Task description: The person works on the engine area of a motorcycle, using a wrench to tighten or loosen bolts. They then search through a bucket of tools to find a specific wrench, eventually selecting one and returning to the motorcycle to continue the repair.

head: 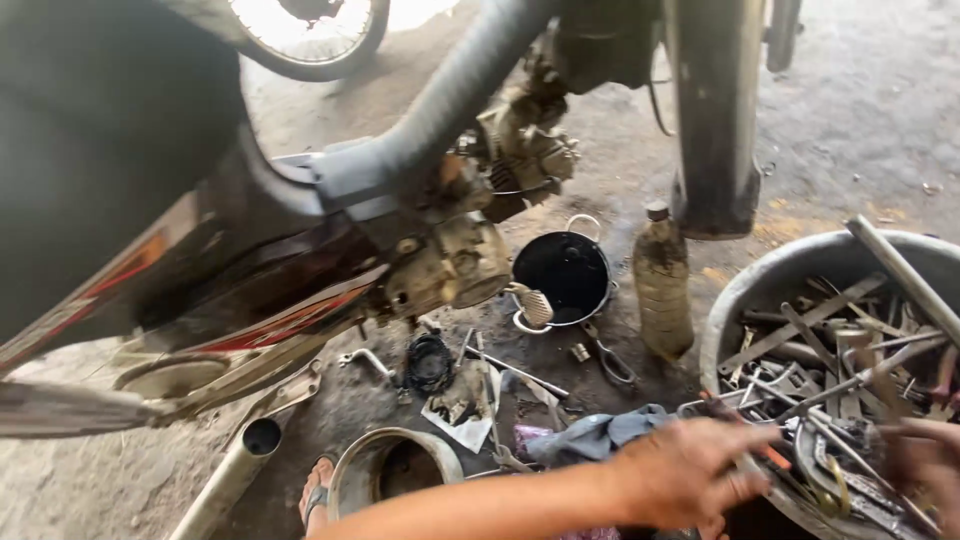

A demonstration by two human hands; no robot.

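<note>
Both hands dig in the big tool bowl (735, 300) at lower right. Left hand (690, 470) has fingers spread over the tools (840, 380); right hand (925, 465) is blurry, so its fingers are unclear. Best to move one tool at a time, slowly, since the edges look sharp.

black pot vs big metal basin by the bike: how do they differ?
The black pot is small, dark and shows only blackness inside; the metal basin is far wider, grey and heaped with wrenches and other tools. The left hand reaches over the basin's rim; nothing touches the pot. Both are round, open-topped and sit on the ground.

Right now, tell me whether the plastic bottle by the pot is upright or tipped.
Upright. The bottle stands on the ground, cap on top, beside the black pot.
</note>
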